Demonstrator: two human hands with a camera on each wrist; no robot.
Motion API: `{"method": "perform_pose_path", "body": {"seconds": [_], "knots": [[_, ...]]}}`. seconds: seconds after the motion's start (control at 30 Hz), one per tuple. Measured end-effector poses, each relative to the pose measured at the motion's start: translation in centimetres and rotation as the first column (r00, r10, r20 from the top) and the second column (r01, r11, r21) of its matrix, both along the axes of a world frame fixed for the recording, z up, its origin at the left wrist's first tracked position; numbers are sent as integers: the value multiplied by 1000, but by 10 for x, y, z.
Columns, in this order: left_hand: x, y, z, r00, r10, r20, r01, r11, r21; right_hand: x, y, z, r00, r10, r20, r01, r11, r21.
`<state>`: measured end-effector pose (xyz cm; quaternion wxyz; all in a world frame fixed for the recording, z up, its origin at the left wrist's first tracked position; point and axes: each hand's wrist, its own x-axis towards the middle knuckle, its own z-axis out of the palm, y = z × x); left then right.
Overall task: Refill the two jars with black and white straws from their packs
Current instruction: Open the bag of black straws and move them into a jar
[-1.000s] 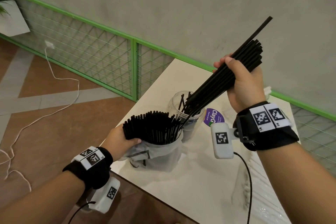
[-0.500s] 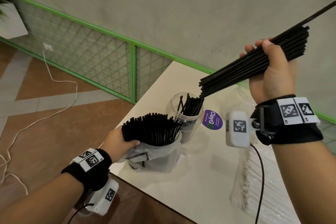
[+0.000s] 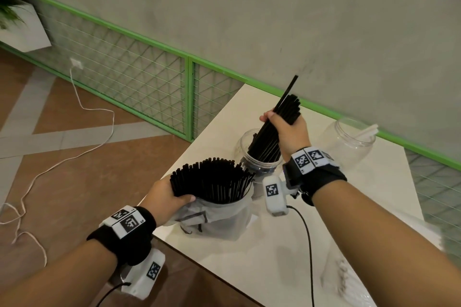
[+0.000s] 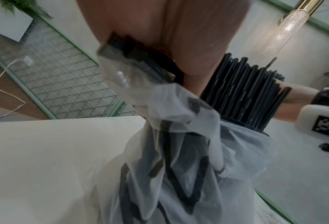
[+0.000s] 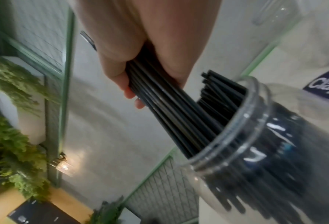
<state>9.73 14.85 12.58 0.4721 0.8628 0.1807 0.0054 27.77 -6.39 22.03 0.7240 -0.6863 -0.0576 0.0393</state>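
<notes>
My right hand (image 3: 287,127) (image 5: 140,63) grips a bundle of black straws (image 3: 274,129) (image 5: 179,109), its lower ends inside a clear jar (image 3: 254,157) (image 5: 255,151) that holds more black straws. My left hand (image 3: 167,197) (image 4: 179,45) holds the top of an open plastic pack (image 3: 217,217) (image 4: 179,151) full of black straws (image 3: 212,182) (image 4: 246,94), standing at the table's near-left corner. A second clear jar (image 3: 349,142) at the back right holds a few white straws (image 3: 369,132). A pack of white straws (image 3: 349,279) lies blurred at the lower right.
The white table (image 3: 274,252) has its left edge and corner right beside the pack. A green mesh fence (image 3: 139,87) runs behind. A white cable (image 3: 82,107) trails over the tiled floor. A planter box (image 3: 22,30) hangs at the upper left.
My right hand has swung the black bundle from high and nearly level down to steep, with its lower ends now inside the jar. My left hand has stayed on the pack.
</notes>
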Motion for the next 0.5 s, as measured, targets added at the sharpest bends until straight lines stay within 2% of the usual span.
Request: {"method": "perform_pose_path", "body": {"seconds": [0.07,0.27,0.5], "knots": [[1,1,-1,1000,-1,0,1,1000,-4,0,1,-11,1000,18,13,-17,998,-67],[1,2,-2,1000,24,-7,-24,999,-35,7,-18,-9,973,27,227,48,947,-318],[2,3,-1,1000,20,-24,-22,999,-48,13,-39,-32,975,4,223,66,950,-304]]}}
